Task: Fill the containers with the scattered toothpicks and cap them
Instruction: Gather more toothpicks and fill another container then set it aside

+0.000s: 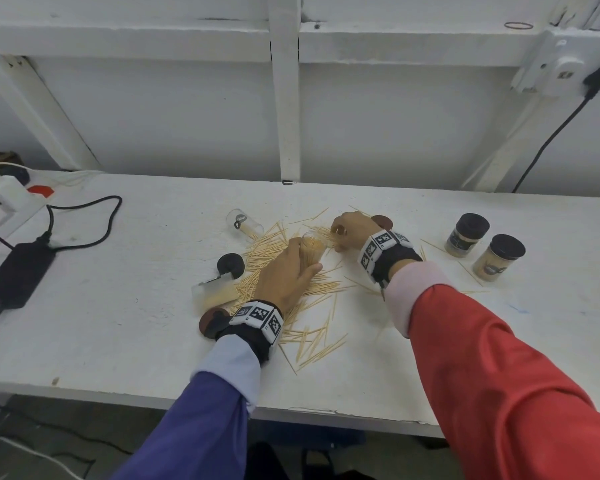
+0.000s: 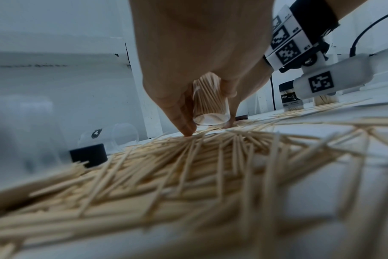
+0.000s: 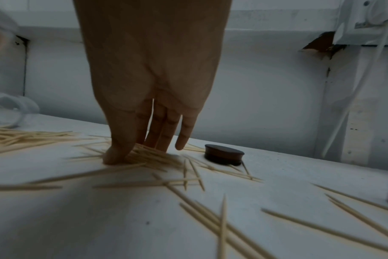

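Fingertips (image 3: 113,156) of the right hand (image 1: 352,230) press down into a small bundle of toothpicks (image 3: 153,156), thumb on the near side and the other fingers on the far side, gathering it in a pinch against the white table (image 1: 499,341). Just beside that hand, toward the person's left, the left hand (image 1: 284,275) wraps its fingers and thumb round an open clear container (image 2: 207,103), already well packed with upright sticks, its base lifted a little off the table and its mouth tipped toward the right hand. So the bundle lies directly beside the mouth, and its sticks run roughly crosswise to the container's long axis; they will likely need turning end-on before they slide in. Around both hands spreads the main heap of scattered toothpicks (image 1: 274,244). Farther out, an empty container (image 1: 244,221) lies on its side, black caps (image 1: 231,265) wait loose, and two capped containers (image 1: 484,247) stand well apart at the right.
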A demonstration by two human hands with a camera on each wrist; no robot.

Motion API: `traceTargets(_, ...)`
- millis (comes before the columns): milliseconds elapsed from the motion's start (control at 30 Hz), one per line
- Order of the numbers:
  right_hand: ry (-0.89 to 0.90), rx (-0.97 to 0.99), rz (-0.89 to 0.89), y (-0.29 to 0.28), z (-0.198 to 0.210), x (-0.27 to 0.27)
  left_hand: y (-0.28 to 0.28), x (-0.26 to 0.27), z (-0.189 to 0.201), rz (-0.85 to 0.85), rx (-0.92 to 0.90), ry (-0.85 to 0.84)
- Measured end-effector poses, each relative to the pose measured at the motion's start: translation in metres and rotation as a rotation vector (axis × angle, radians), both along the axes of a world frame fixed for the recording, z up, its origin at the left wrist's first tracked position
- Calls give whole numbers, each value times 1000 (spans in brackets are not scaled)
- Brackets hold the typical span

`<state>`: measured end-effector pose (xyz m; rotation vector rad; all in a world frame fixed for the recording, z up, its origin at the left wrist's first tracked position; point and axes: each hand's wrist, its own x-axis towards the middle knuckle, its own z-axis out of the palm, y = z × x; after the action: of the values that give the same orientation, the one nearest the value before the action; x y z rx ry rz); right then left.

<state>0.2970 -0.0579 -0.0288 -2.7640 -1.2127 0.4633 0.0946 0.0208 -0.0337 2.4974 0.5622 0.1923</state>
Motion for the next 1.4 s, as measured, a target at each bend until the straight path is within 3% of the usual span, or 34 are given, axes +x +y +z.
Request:
traceTargets(133,78,80,-72,-4,-1,-3,-1,0,1,-4,8,0)
traceTargets(233,31,34,-92,-6,1,-9,0,0,1,-7,12,-2)
traceTargets(733,-59,21,22,-17,11,-24,0,0,1,-4,8,-10)
traceTargets(1400,-14,209,161,-47,87,-33,-3,0,4,-16,40,-24)
